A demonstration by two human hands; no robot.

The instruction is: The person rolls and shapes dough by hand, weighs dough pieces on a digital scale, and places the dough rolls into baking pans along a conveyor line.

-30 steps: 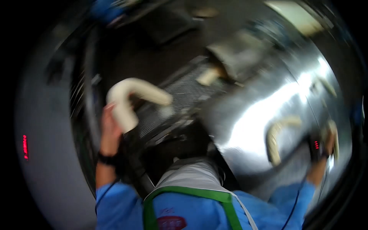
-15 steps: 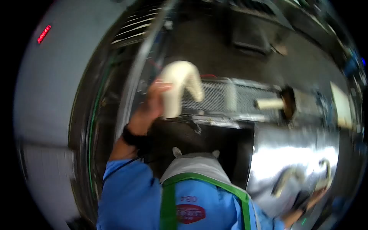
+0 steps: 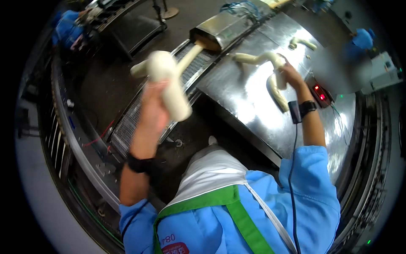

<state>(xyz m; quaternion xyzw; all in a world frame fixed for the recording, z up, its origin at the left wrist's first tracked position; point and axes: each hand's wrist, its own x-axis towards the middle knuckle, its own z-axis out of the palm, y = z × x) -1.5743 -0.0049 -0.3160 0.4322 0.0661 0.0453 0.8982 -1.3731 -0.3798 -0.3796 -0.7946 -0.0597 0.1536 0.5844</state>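
My left hand [image 3: 153, 112], blurred by motion, is closed around a thick cream-coloured dough log [image 3: 174, 99]. The log hangs bent over the hand, above the mesh conveyor. Over the steel table, my right hand [image 3: 292, 77] grips another dough log [image 3: 275, 60], whose long end stretches left along the tabletop. Just beneath that hand lies a curved dough piece [image 3: 277, 96]; whether it joins the held log I cannot tell. A further dough log [image 3: 189, 58] rests on the conveyor at the machine's outlet, partly hidden behind the left-hand log.
The mesh conveyor [image 3: 127, 126] runs from a metal outlet housing [image 3: 226, 28] down to the left. Smaller dough pieces [image 3: 302, 42] lie on the far part of the steel table [image 3: 237, 103]. A box with red lights [image 3: 320, 93] stands right of my right hand. Co-workers [image 3: 67, 27] are farther off.
The view has turned rightward, bringing the table and my right arm more fully into sight. My left hand still carries its dough log; my right hand still has dough at the table.
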